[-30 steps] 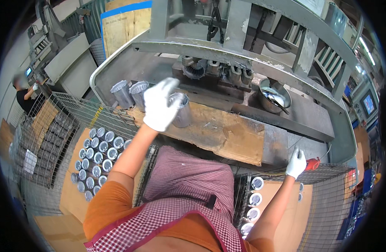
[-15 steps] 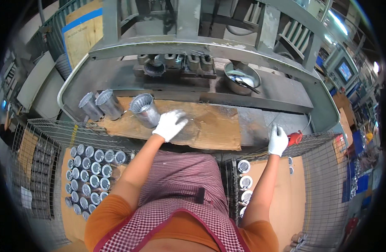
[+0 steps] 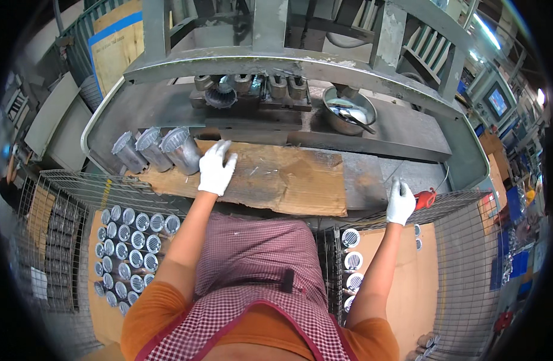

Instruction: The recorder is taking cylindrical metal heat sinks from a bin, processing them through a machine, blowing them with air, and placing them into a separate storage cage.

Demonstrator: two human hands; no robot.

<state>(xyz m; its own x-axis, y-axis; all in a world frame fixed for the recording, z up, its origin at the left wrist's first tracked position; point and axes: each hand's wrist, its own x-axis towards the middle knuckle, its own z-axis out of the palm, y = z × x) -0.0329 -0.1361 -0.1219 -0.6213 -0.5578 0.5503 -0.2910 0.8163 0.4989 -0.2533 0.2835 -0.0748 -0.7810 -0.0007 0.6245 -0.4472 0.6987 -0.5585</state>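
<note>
My left hand (image 3: 217, 169), in a white glove, is open with its fingers apart. It is just right of a grey ribbed metal cup (image 3: 185, 157), at the left end of a cardboard sheet (image 3: 288, 180). Two similar cups, a middle one (image 3: 156, 153) and an outer one (image 3: 131, 155), stand left of it, slightly tilted in view. Over at the right, my gloved right hand (image 3: 401, 203) has its fingers pointing up and slightly apart, with no object visible in it. A red-handled object (image 3: 425, 198) lies right beside it; whether they touch is unclear.
Behind the cardboard, the machine bed holds another ribbed cup (image 3: 220, 96) among metal fixtures and a metal bowl (image 3: 352, 127) with a dark-handled tool. Wire baskets (image 3: 72, 175) flank me, holding several round metal parts (image 3: 136, 259). A frame beam (image 3: 324, 67) crosses overhead.
The nearest metal cup has moved left, beside the other two. My left hand has moved left and farther from me, its fingers now spread. My right hand stays nearly in place.
</note>
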